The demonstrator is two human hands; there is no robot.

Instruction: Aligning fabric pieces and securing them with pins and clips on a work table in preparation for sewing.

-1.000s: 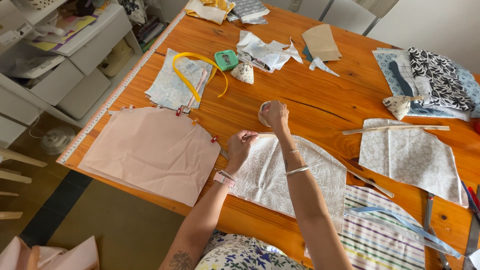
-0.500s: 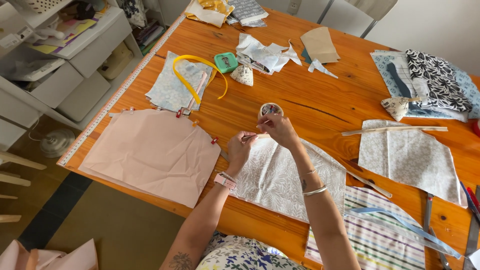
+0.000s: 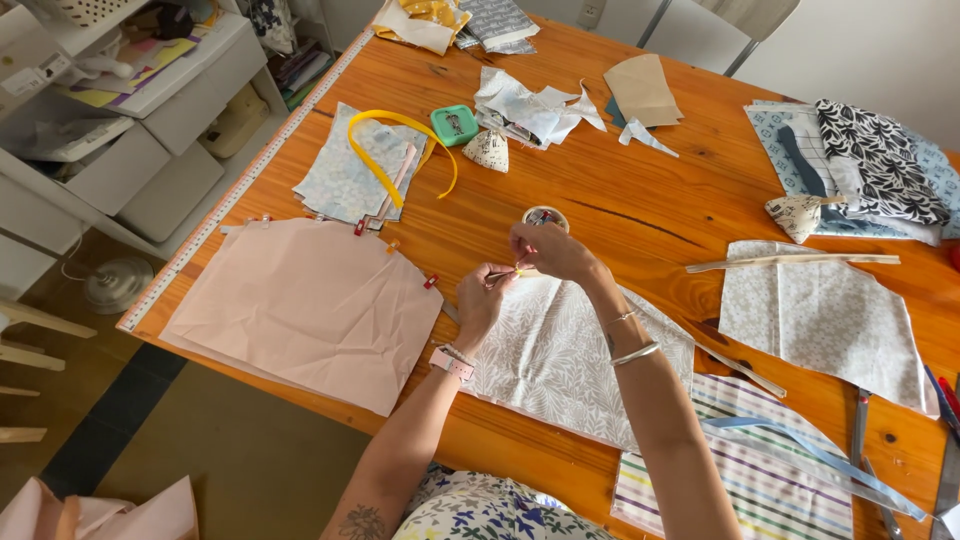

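Head view: a small pin (image 3: 508,270) is pinched between the left hand (image 3: 482,300) and right hand (image 3: 548,250), at the grey leaf-print fabric's (image 3: 560,355) twelve o'clock edge. At nine o'clock, the pink fabric (image 3: 300,310) is clipped already; the grey piece shows no clips. Orange wooden table (image 3: 640,200), white shelves (image 3: 120,120) beyond.

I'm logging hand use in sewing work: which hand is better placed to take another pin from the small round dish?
Probably the right hand: it hovers beside the round dish, while the left hand sits nearer the leaf-print fabric.
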